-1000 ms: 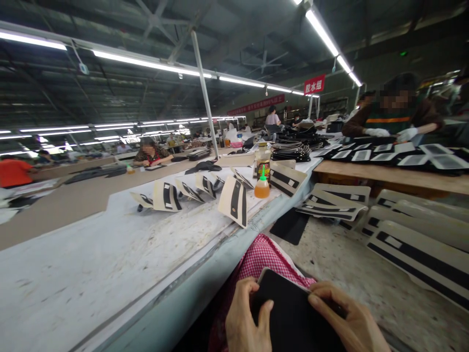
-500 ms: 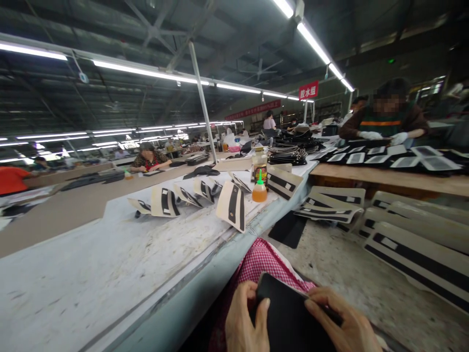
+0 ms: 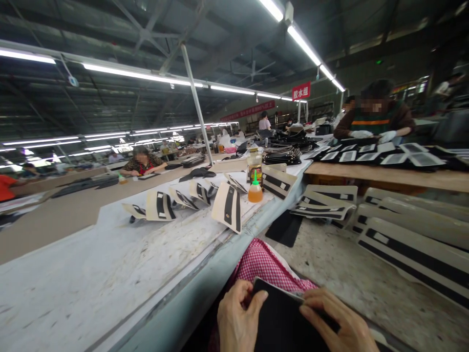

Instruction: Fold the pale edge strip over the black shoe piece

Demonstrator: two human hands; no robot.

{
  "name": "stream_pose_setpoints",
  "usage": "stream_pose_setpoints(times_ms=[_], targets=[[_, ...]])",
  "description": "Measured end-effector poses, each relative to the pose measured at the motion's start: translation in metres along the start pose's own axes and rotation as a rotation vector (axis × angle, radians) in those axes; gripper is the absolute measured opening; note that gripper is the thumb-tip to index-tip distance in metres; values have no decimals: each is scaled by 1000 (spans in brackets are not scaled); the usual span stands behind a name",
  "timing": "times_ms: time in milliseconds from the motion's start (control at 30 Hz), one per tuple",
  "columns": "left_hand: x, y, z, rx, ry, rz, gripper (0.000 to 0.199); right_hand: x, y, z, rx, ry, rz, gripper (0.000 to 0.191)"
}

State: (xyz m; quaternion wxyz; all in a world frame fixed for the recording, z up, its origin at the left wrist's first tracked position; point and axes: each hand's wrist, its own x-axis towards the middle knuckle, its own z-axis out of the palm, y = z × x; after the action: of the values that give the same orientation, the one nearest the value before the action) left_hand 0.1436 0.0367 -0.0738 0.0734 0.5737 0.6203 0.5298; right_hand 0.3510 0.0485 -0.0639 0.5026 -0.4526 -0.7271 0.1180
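A flat black panel [image 3: 282, 318] with a pale edge lies across my lap, its lower part running out of the frame. At its upper left corner, my left hand [image 3: 240, 313] pinches the edge between thumb and fingers. Along the upper right edge, my right hand [image 3: 337, 318] grips the same panel with its fingers bent over it. Under the panel shows red-and-white checked cloth [image 3: 262, 261]. Nearest on the white table is a curved cream piece with a black strip [image 3: 227, 208].
A squeeze bottle of amber liquid [image 3: 255, 190] stands before a jar [image 3: 254, 161]. Cream pieces with black strips [image 3: 414, 259] lean at the right, near a black sheet [image 3: 285, 229]. A gloved co-worker [image 3: 373, 120] works at the wooden table [image 3: 366, 172]. The white table [image 3: 91, 274] stretches left.
The whole view has shifted slightly, so surroundings sit further left. Both hands keep hold of the black panel, and my left thumb lies nearer its upper edge.
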Motion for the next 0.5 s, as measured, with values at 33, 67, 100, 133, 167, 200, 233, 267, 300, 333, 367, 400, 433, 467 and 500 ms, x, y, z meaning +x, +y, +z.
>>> stream_pose_setpoints(times_ms=[33,67,100,133,167,200,233,267,300,333,367,400,433,467,500], targets=[[0,1,0,-11,2,19,19,0,1,0,0,-4,17,22],[-1,1,1,-26,5,42,20,-1,1,0,3,-7,37,21],[-3,2,2,-45,8,69,20,-1,2,1,8,-9,58,20],[-5,4,3,-67,11,100,21,-1,4,1,16,-16,83,19],[-7,5,4,-90,14,132,21,-1,5,1,26,-29,109,17],[-9,6,5,-114,19,163,21,-1,6,1,38,-46,134,15],[-11,8,6,-135,25,193,21,-1,8,1,52,-58,160,14],[-12,8,7,-146,38,220,20,-1,9,0,66,-65,180,13],[-13,9,7,-155,62,227,20,-1,9,0,80,-70,198,13],[-14,9,8,-190,82,189,20,-1,9,-1,94,-75,212,14],[-14,9,8,-250,88,112,20,-1,9,-2,110,-81,223,15],[-14,8,8,-330,78,9,23,-1,9,-3,126,-92,236,16],[-13,8,8,-416,55,-104,27,-1,8,-4,144,-106,249,18],[-13,8,8,-498,24,-208,32,-1,6,-5,161,-126,263,19],[-12,8,8,-563,-7,-282,35,0,5,-6,179,-144,279,20]])
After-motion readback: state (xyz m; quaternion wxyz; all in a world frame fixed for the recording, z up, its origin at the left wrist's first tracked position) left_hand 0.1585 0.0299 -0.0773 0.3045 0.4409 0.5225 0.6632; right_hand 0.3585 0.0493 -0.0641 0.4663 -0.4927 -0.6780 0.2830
